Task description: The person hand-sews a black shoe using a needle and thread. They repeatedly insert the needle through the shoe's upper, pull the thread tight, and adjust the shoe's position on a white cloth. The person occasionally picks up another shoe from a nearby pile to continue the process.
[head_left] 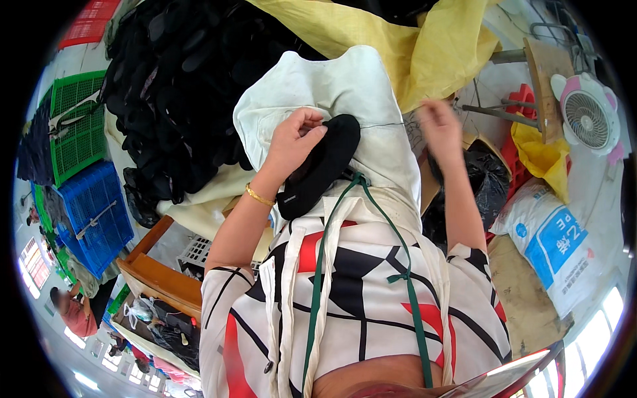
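A black cloth shoe (342,142) lies slantwise on the white apron (378,86) over my lap, its opening partly hidden by my left hand. My left hand (297,138), with a gold bracelet at the wrist, is closed, thumb and fingers pinching at the shoe's upper edge. Apart from it, my right hand (440,126) is raised beyond the apron's right side, before the yellow cloth. Motion smears its fingers, and nothing held shows. A dark green cord (358,180) hangs down my front to a small dark object beside the shoe that I cannot make out.
A big heap of similar black shoes (172,86) rises at the far left, near a yellow sheet (438,46). Green (78,126) and blue crates (96,215) and a wooden bench (166,272) stand left. At right are a fan (587,116), a black bag (484,179) and a white sack (551,239).
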{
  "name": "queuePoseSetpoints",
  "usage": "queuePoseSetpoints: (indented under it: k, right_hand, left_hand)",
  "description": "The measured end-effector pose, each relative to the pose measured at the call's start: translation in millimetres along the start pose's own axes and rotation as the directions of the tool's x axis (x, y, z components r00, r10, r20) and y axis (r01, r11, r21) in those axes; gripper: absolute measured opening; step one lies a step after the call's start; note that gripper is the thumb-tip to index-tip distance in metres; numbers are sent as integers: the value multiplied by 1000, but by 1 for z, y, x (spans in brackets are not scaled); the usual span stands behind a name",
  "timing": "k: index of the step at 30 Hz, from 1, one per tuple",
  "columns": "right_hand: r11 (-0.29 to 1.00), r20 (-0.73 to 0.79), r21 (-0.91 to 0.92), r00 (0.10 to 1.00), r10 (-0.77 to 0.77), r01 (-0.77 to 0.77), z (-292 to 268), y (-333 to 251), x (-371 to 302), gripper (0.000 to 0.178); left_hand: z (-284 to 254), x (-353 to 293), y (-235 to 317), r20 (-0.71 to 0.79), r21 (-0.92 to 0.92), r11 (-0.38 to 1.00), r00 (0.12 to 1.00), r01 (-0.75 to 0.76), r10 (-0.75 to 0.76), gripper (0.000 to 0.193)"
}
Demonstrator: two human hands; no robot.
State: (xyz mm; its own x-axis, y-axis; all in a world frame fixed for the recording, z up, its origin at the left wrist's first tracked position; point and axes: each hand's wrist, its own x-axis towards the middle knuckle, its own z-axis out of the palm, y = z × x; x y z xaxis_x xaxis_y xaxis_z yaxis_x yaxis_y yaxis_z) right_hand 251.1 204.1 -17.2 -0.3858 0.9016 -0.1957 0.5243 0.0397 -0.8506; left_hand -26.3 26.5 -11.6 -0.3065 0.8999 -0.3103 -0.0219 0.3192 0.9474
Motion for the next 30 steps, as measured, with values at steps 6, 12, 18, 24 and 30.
queuePoseSetpoints:
  k: [6,12,18,24,30]
  right_hand:
    - [715,375,-283,760,-531,639,57,-49,-23,16]
    - [704,330,-21,670,-665,709,72,-89,-56,9]
    - [892,406,-60,828,-388,447,75,-94,-47,9]
    - [840,393,-149,811,-433,521,85,-93,-31,6]
    - [759,454,-279,777,-436,588,95,-91,-23,3]
  left_hand:
    - [-6,-13,23,-47,-13,989,988,150,-150,18]
    - [16,-15,33,104,227,943,956,244,-273,32]
    - [0,-19,22,205,-359,809,885,466,-418,11]
    - [-4,-22,23,298,-565,647,858,512,-419,14]
    - [-8,-24,28,194,-144,911,914,386,-356,11]
